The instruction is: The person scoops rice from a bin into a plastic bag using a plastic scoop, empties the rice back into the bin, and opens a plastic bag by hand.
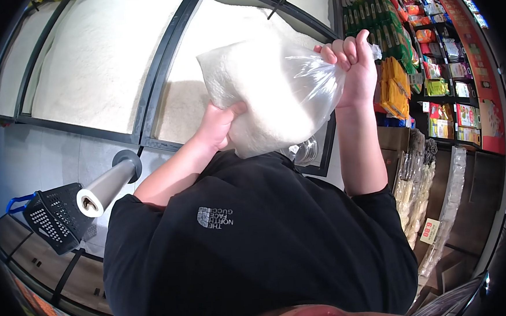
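A clear plastic bag of what looks like white rice point(267, 99) is held up in front of my chest, tilted with its gathered neck toward the right. My right hand point(355, 70) is closed around the twisted neck, and a bit of loose plastic pokes out beyond the fist. At the bag's lower left side, my left hand point(222, 122) grips the plastic, its thumb on the near face and its other fingers hidden. Behind the bag is an open bin of white grain point(183, 110), partly covered by it.
More white grain fills the bin point(102, 63) at left, framed by dark rails. A plastic bag roll point(107, 190) juts out beside a black perforated basket point(54, 219). Shelves of packaged goods point(439, 83) and hanging packs point(417, 188) with a price tag point(429, 231) line the right.
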Available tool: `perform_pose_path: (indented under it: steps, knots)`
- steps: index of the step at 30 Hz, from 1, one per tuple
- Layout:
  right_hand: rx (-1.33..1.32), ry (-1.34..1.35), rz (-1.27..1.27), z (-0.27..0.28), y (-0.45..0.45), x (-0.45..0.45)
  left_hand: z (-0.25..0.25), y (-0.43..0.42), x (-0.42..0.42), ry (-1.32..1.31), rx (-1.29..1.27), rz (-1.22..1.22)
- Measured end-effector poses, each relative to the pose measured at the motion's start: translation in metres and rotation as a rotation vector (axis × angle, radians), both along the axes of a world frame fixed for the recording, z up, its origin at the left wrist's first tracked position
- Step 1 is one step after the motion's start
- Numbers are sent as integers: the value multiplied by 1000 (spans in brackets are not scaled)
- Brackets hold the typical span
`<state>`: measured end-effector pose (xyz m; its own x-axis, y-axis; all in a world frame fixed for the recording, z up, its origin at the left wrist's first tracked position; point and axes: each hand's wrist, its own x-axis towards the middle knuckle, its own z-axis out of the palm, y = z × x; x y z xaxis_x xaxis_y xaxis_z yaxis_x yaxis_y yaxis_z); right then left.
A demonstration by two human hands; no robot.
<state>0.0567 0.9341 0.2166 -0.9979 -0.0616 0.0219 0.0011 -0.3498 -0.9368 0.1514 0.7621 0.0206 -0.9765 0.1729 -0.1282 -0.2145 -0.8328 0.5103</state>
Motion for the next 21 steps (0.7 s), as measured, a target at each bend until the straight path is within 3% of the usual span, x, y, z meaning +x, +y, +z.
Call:
perform_pose_path:
  steps: [9, 18, 21]
  knots:
    - [74, 75, 24, -7, 1, -5, -1, 4, -2, -41, 13, 33]
    - [315, 241, 94, -18, 0, 10, -25, 3, -1, -69, 60, 2]
    - [500, 426, 68, -21, -1, 10, -24, 0, 0, -98, 80, -29]
